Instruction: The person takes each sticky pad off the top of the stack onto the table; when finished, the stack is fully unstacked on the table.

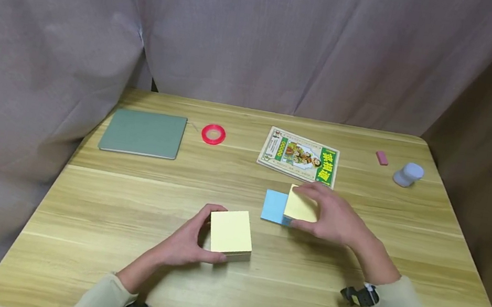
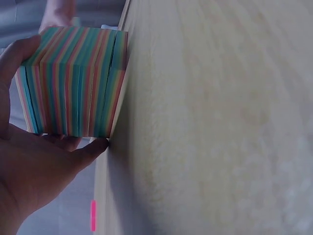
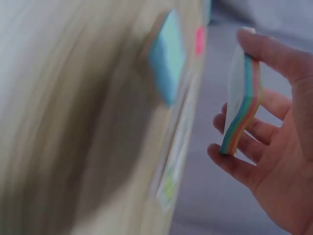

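Observation:
A thick cube of sticky notes point(image 1: 231, 232) with a yellow top and striped sides point(image 2: 73, 81) stands on the wooden table point(image 1: 121, 220). My left hand point(image 1: 187, 244) grips it from the left, fingers curled round its sides. My right hand point(image 1: 336, 217) holds a thin yellow-topped wad of notes point(image 1: 301, 206) just above a blue stack point(image 1: 274, 206) lying on the table. In the right wrist view the wad point(image 3: 241, 113) bends between thumb and fingers, with the blue stack point(image 3: 168, 56) apart from it.
At the back of the table lie a grey-green notebook point(image 1: 144, 132), a red tape ring point(image 1: 213, 134), a green-edged booklet point(image 1: 300, 156), a pink eraser point(image 1: 382, 158) and a small pale blue-grey object point(image 1: 408, 174). A curtain hangs behind.

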### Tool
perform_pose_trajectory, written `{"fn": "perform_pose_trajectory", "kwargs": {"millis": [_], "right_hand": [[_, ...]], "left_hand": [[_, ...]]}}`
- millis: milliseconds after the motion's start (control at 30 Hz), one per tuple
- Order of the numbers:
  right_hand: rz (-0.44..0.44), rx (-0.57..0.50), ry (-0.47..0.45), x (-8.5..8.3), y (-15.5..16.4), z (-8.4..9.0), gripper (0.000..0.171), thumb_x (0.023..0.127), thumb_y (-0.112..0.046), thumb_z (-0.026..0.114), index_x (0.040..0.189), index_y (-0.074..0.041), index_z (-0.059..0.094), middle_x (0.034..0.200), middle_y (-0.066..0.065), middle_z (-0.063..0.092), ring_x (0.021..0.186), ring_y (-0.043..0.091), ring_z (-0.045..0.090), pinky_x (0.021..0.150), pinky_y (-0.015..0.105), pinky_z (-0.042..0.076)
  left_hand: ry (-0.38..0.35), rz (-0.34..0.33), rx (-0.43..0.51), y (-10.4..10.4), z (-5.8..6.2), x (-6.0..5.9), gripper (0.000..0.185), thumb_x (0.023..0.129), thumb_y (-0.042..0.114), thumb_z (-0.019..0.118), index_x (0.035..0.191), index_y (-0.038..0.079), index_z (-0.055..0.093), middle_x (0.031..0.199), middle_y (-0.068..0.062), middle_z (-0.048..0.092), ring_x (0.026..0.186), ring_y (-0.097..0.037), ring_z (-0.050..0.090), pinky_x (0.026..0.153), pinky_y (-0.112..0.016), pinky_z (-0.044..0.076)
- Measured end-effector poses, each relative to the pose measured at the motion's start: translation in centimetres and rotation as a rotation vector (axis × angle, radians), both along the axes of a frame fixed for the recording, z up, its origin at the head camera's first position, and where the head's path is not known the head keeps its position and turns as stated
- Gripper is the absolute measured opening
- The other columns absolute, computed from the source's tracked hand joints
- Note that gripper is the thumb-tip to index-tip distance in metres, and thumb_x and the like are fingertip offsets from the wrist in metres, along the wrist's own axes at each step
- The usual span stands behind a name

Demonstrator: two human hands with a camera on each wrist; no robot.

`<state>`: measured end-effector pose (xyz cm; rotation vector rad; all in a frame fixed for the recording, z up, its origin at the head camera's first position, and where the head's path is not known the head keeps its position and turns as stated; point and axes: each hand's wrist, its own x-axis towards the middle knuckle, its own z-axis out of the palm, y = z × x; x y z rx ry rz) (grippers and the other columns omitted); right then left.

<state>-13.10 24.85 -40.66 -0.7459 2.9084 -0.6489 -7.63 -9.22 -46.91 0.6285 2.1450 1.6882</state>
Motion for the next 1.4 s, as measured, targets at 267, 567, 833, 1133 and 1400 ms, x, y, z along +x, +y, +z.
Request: {"fn": "perform_pose_trajectory", "kwargs": {"millis": [267,567,833,1133,1400], "right_hand": [[-0.037,0.042,-0.061,-0.6,3.3,-3.6,0.079,0.070,-0.035,0.087,0.138,-0.011,0.055,0.141,0.015,0.049,0.129,0.039,0.044,0.102,0.062,0.034],[-0.013,0.053,-0.060,-0.2,3.6,-5.1,0.076,0.073,-0.033,0.086,0.139,-0.011,0.055,0.141,0.018,0.048,0.129,0.039,0.043,0.102,0.061,0.035],[-0.010,0.076,-0.077,-0.1,3.5,-5.0,0.076,0.074,-0.032,0.085,0.140,-0.011,0.054,0.144,0.018,0.045,0.131,0.039,0.040,0.103,0.061,0.034],[0.006,0.079,-0.036,-0.2,2.7,-3.4,0.071,0.078,-0.036,0.082,0.138,-0.011,0.055,0.144,0.018,0.045,0.132,0.039,0.039,0.104,0.061,0.032],[0.118,-0.023,0.053,1.4,-2.9,0.3,0.062,0.084,-0.039,0.077,0.138,-0.016,0.057,0.142,0.008,0.049,0.131,0.030,0.043,0.104,0.052,0.037]], "left_hand": [[0.012,0.000,0.002,-0.1,-0.1,-0.1,0.085,0.070,0.020,0.090,0.137,0.024,0.038,0.127,0.002,0.052,0.114,-0.021,0.050,0.099,-0.047,0.036],[-0.001,-0.001,0.021,0.1,1.2,0.2,0.085,0.069,0.006,0.088,0.137,0.012,0.038,0.125,-0.002,0.053,0.114,-0.024,0.049,0.100,-0.049,0.034],[-0.017,-0.010,0.036,0.3,3.6,0.8,0.081,0.070,0.003,0.086,0.135,0.006,0.039,0.123,-0.005,0.053,0.112,-0.025,0.049,0.099,-0.049,0.034],[-0.011,-0.010,0.029,0.3,3.6,0.7,0.083,0.068,0.000,0.086,0.136,0.006,0.038,0.124,-0.005,0.052,0.114,-0.025,0.048,0.101,-0.049,0.032],[-0.008,-0.007,0.012,0.1,0.6,0.1,0.090,0.066,0.002,0.089,0.138,0.015,0.037,0.126,-0.002,0.052,0.115,-0.024,0.048,0.102,-0.048,0.030]]}}
